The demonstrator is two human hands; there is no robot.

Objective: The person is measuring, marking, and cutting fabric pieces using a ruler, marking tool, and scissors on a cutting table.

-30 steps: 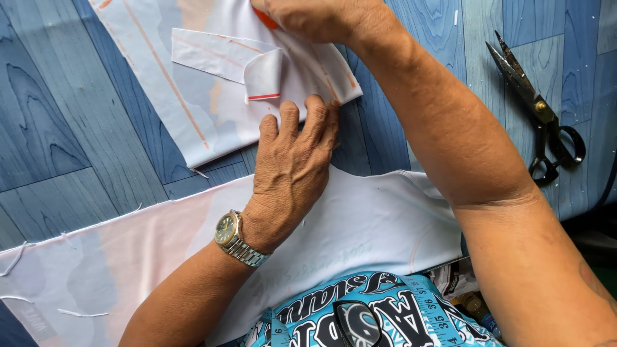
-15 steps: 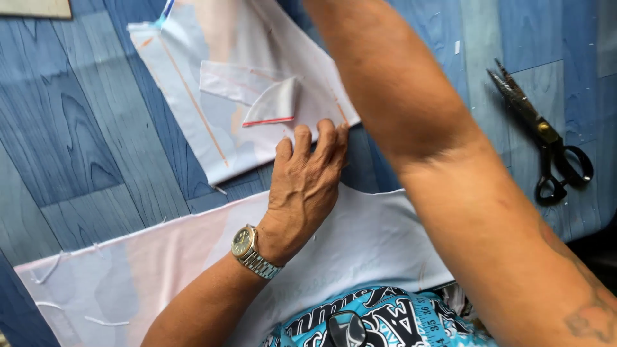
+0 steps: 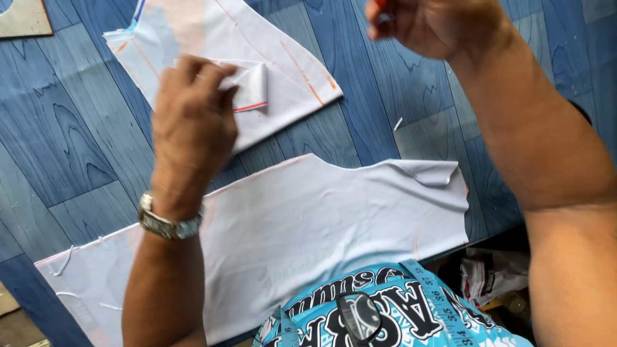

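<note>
My left hand (image 3: 193,122), with a metal wristwatch (image 3: 164,222), rests on a white cut fabric piece (image 3: 289,77) marked with orange lines. Its fingers pinch a small folded white flap (image 3: 254,87) with a red line along its edge. My right hand (image 3: 437,29) hovers at the top of the view, above the table and away from the fabric. Its fingers are closed on a small red marking piece (image 3: 380,5), mostly hidden. A larger white fabric panel (image 3: 334,218) lies flat near me, under my left forearm.
The blue wood-grain table (image 3: 77,141) carries both fabrics. A beige board corner (image 3: 22,16) sits at the top left. A blue measuring tape (image 3: 443,302) and dark glasses (image 3: 360,315) hang on my patterned shirt. Crumpled bags (image 3: 495,276) lie below the table edge.
My left hand moved up from the panel's edge onto the marked piece and took the folded flap. My right hand drew back to the upper right. The scissors left the view.
</note>
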